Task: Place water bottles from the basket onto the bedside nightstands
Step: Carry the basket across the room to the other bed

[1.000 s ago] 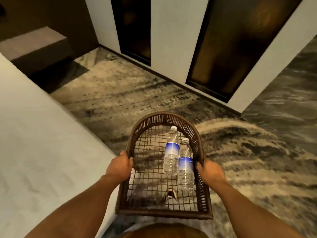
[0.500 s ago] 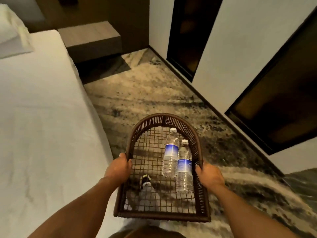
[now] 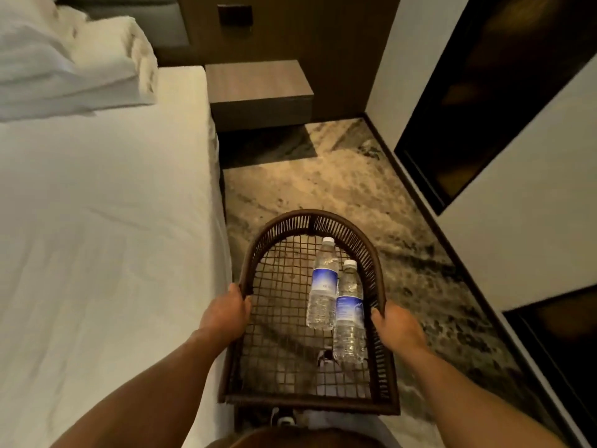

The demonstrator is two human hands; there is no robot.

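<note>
I carry a dark brown wicker basket [image 3: 310, 219] level in front of me, above the carpet. My left hand [image 3: 226, 313] grips its left rim and my right hand [image 3: 395, 324] grips its right rim. Two clear water bottles with blue labels lie side by side on the mesh bottom, caps pointing away: the left bottle [image 3: 323, 286] and the right bottle [image 3: 349, 313]. A wooden wall-mounted nightstand [image 3: 258, 85] sits ahead, right of the bed's head, with nothing on its top.
A bed [image 3: 106, 221] with a white sheet runs along my left, white pillows [image 3: 74, 63] at its head. A white wall with dark panels [image 3: 468, 92] closes in the right side. Patterned carpet [image 3: 323, 185] forms a narrow aisle to the nightstand.
My view has turned left and moved forward along the bed; the nightstand and pillows are now straight ahead. Both hands keep their grip on the basket, and the bottles have barely shifted.
</note>
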